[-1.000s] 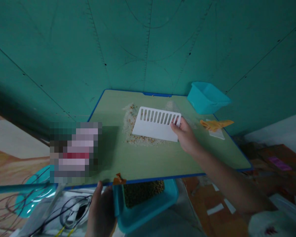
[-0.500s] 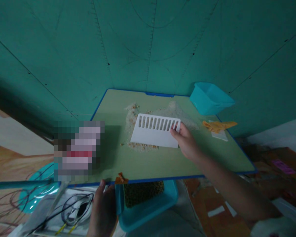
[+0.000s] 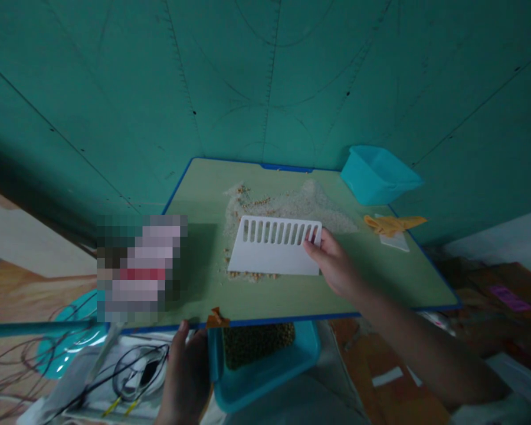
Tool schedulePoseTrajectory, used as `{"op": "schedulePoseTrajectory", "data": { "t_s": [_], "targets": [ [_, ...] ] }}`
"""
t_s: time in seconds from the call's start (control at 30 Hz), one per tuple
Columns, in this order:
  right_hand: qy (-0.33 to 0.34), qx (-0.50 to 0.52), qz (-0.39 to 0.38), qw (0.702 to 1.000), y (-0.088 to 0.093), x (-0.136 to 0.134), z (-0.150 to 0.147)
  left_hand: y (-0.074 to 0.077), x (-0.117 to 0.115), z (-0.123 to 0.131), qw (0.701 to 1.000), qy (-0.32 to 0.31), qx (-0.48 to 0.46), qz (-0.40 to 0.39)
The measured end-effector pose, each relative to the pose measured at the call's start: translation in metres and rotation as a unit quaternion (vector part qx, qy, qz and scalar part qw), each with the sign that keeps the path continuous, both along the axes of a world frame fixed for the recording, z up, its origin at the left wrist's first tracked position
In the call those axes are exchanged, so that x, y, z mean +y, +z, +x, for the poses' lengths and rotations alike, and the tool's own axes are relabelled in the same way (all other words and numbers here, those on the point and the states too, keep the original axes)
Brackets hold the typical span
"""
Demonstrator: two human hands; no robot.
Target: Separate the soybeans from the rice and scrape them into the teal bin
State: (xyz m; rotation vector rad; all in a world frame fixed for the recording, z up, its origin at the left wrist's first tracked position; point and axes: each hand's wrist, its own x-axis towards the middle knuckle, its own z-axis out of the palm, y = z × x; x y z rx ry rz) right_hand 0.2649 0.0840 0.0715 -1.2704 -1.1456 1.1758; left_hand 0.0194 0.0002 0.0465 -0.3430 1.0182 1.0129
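Note:
My right hand (image 3: 334,260) pinches the right end of a white slotted plastic plate (image 3: 274,257), thumb on its front. The plate stands tilted on the green tabletop (image 3: 256,301), its long lower edge near a line of tan grains (image 3: 252,275). Behind it spreads a pile of pale, fine granules (image 3: 305,200) mixed with brownish grains. Below the table's front edge, my left hand (image 3: 186,372) grips the left side of a blue plastic bin (image 3: 265,386), thumb up and other fingers mostly hidden. Dark greenish grains (image 3: 259,345) fill the bin's far part.
Another blue bin (image 3: 376,177) stands at the table's back right corner. An orange cloth (image 3: 392,224) lies near the right edge, partly over a white piece. Orange tape (image 3: 218,319) sticks to the front edge. A pixelated patch hides something at left; coiled cables (image 3: 139,378) lie below.
My right hand has drawn the plate toward me and slightly left, pulling grains along and uncovering more of the pile behind. My left hand and the bin stay nearly in place.

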Motion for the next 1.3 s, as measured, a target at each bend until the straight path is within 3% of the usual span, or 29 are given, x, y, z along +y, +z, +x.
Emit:
{"op": "schedulePoseTrajectory", "data": {
  "t_s": [0.13,0.5,0.67,0.83,1.03,1.3],
  "targets": [
    [0.008,0.015,-0.011,1.0,0.002,-0.005,-0.001,-0.003,-0.001,0.0,0.999,-0.037,0.026,0.014],
    [0.007,0.014,-0.031,0.999,0.002,-0.019,-0.001,-0.01,-0.004,-0.003,0.997,-0.049,-0.004,0.058],
    [0.021,0.011,-0.033,0.999,-0.002,-0.026,0.003,-0.006,-0.005,0.001,0.999,-0.025,-0.019,0.029],
    [0.009,0.008,-0.046,0.999,-0.001,-0.035,0.007,-0.003,-0.005,0.009,0.996,-0.03,-0.068,0.052],
    [0.013,0.022,-0.055,0.998,0.001,-0.042,0.013,0.005,-0.003,0.014,0.996,-0.039,-0.049,0.059],
    [-0.008,0.033,-0.07,0.997,-0.002,-0.049,0.024,-0.015,-0.008,0.004,0.981,-0.108,-0.077,0.143]
  ]
}}
